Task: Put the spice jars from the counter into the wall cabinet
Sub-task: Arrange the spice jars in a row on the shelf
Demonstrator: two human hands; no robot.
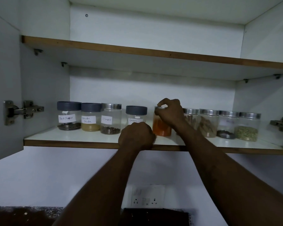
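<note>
A row of clear spice jars stands on the wall cabinet's lower shelf (72,137). From the left come Black Pepper (68,115), Coriander Powder (90,117), Cloves (111,119) and a Garam jar (136,114). My right hand (169,111) grips the steel lid and side of a jar of orange powder (161,128) that stands on the shelf. My left hand (136,136) is closed in a fist on the shelf's front edge, partly hiding the Garam jar. Right of my arm stand several steel-lidded jars, the last holding green seeds (247,126).
The upper shelf (137,51) shows only its underside. The cabinet doors stand open with hinges at left (21,111) and right (282,123). A wall socket (146,196) sits below the cabinet, above the dark speckled counter (28,212).
</note>
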